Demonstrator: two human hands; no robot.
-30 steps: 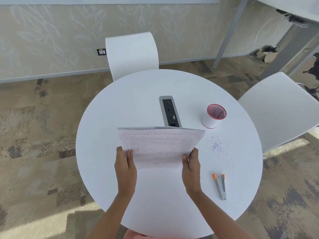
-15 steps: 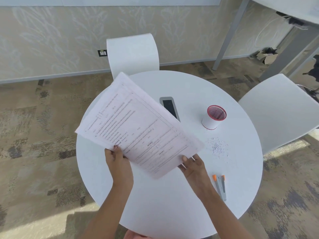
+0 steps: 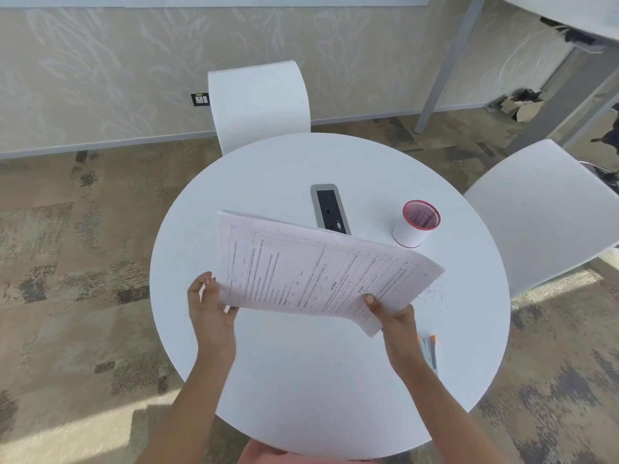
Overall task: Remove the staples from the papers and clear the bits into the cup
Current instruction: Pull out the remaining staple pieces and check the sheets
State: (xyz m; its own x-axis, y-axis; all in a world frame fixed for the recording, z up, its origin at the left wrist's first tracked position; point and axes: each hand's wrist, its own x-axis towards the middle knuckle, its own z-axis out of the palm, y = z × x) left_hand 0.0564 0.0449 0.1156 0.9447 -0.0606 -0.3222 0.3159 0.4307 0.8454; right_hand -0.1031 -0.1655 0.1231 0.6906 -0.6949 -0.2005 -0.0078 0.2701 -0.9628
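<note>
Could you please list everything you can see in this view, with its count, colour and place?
papers: one stack, white with print, held above the table
cup: one, white with red mesh rim, table's far right
paper bits: small scatter, pale, on the table past the papers' right corner
staple remover: one, grey with orange tips, on the table by the right wrist
socket panel: one, grey and black, set in the table's centre
table: one, white, round
chairs: two, white, far side and right
cardboard box: one, brown, floor far right
hands: two; left and right hold the papers' near edge
</note>
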